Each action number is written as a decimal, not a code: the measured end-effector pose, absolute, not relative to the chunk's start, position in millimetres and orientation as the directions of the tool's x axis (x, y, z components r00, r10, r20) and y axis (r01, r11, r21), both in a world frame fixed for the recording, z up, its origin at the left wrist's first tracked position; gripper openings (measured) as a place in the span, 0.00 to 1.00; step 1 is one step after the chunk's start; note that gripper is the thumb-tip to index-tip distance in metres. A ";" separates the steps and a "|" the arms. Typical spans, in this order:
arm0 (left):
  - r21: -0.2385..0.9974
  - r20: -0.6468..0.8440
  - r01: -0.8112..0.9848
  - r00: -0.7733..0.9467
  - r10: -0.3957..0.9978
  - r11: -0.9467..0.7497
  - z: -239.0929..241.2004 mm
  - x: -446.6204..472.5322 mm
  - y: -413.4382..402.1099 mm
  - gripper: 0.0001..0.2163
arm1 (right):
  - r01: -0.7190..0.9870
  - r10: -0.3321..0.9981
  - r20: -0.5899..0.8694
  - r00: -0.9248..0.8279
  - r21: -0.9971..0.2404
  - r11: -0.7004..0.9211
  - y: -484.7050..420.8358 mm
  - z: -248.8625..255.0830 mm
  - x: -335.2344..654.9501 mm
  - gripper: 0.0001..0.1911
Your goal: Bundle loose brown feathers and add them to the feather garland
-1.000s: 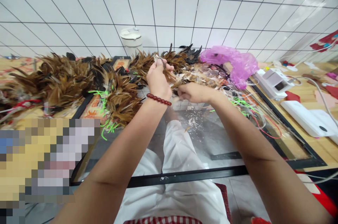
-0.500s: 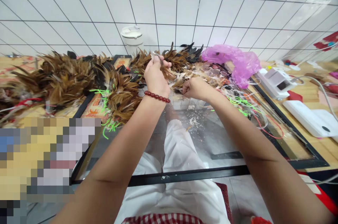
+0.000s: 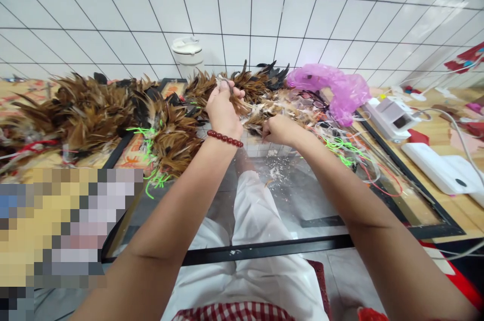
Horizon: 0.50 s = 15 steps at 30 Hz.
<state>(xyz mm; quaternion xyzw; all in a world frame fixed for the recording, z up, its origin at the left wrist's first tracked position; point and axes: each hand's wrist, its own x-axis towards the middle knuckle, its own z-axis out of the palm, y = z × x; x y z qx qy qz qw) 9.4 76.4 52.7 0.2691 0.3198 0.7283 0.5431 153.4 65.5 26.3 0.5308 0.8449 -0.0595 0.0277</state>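
At the far side of the glass table [image 3: 302,200], the left hand [image 3: 223,109] is raised and closed tight, thumb and fingers pinching the quill ends of a small feather bunch [image 3: 244,105]. The bunch's long axis runs from those fingertips down and to the right, its brown vanes trailing toward the right hand [image 3: 279,130]. The right hand sits lower and just beside the bunch's tips, curled shut with knuckles up; its fingertips are buried at the near edge of the loose feathers [image 3: 291,104], and what they pinch cannot be made out. The right hand is the nearer of the two to that loose heap; the left is nearer to the tied feather bundles [image 3: 172,134] lying to the left. A red bead bracelet [image 3: 226,138] circles the left wrist. Green cords [image 3: 342,149] lie right of the hands, a pink plastic bag [image 3: 333,86] beyond them, and a white lidded cup [image 3: 188,54] stands against the tiled wall.
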 end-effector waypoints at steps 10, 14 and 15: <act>0.942 0.238 -0.233 -0.043 0.970 -0.241 48.4 16.5 70.2 0.11 | 0.824 0.821 0.059 -0.567 0.042 0.566 53.7 70.5 178.2 0.10; 0.946 0.314 0.040 0.118 0.942 -0.320 42.3 21.1 64.7 0.09 | 0.829 0.808 0.193 -0.557 0.074 0.554 45.8 86.8 189.8 0.12; 0.937 0.320 0.094 0.148 0.936 -0.336 41.8 21.4 63.1 0.10 | 0.825 0.801 0.208 -0.561 0.065 0.561 43.6 89.4 191.0 0.12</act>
